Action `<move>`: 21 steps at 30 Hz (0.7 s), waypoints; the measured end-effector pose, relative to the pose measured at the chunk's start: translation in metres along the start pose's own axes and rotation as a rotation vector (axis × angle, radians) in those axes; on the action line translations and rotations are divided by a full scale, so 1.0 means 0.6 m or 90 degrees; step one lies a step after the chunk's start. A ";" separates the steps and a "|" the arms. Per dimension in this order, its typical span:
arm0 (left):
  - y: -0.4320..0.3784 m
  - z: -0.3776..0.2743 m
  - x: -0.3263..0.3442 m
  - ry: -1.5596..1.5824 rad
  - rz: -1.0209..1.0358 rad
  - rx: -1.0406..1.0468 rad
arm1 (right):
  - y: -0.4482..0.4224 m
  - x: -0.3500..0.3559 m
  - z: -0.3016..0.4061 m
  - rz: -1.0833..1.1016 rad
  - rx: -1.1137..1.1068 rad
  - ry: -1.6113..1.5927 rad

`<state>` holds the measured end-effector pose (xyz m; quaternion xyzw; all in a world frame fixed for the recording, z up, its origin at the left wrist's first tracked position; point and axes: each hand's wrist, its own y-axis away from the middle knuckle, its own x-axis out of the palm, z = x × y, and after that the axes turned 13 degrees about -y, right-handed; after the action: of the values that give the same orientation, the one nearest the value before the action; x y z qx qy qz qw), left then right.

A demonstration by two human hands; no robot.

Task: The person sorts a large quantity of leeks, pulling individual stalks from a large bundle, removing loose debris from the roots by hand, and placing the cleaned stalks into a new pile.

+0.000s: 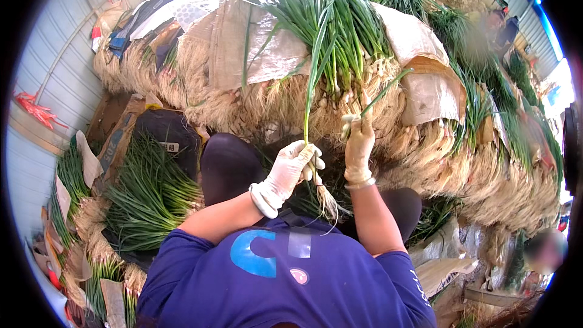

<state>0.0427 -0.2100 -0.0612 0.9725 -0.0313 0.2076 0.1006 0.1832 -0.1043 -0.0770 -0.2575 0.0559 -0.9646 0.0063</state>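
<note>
My left hand [296, 164], in a pale glove, grips a single green onion [308, 111] by its lower stem. Its long leaves point away from me, and its white base and stringy roots [327, 199] hang below my fingers. My right hand [360, 139], also gloved, is raised beside it with a loose green leaf [387, 91] pinched in the fingers. Just beyond both hands lies a large bunch of green onions [337, 41] on top of a stack, with its bulbs and roots towards me.
Piled bundles with dense dry roots [273, 105] form a wall ahead, partly covered by woven sacks [259, 36]. At my left, a fanned heap of green onions [155, 196] rests on a black sack [166, 134]. More bundles [483, 114] line the right. Other people [503, 32] are at the far right.
</note>
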 end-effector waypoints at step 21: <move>0.000 -0.038 -0.060 0.007 0.168 -0.122 | 0.052 -0.028 0.054 0.198 -0.366 0.835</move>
<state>0.0007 -0.2046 -0.0557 0.9449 -0.1778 0.2202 0.1646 0.2132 -0.1380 -0.0610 0.3926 0.3347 -0.8557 0.0407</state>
